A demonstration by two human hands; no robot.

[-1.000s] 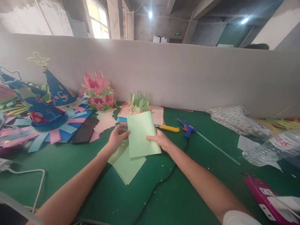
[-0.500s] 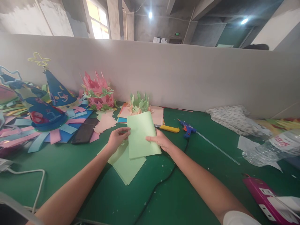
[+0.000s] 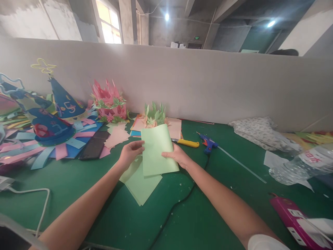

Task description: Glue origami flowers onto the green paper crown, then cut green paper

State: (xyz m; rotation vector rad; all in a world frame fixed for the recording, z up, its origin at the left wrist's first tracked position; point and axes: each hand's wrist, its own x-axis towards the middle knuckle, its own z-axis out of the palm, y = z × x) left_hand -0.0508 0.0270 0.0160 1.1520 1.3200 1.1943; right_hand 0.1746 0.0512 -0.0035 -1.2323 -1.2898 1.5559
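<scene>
A folded sheet of light green paper [image 3: 157,151] is held up between my two hands, its fold along the right side. My left hand [image 3: 130,152] pinches its left edge between thumb and fingers. With the thumb on its front and the fingers behind, my right hand [image 3: 177,154] grips the right side. Below it, more light green paper sheets [image 3: 142,192] lie stacked askew on the green table [image 3: 114,215]. Just behind the held paper stands a green paper crown [image 3: 154,113], partly hidden by it, on peach sheets [image 3: 174,126].
A yellow-handled utility knife [image 3: 188,143] and a blue glue gun [image 3: 208,143] with a black cord lie to the right. Farther right are a plastic bottle [image 3: 299,168] and a magenta power strip [image 3: 291,215]. Leftward are a phone [image 3: 95,146], pink paper crowns [image 3: 110,104] and blue cone hats [image 3: 49,125].
</scene>
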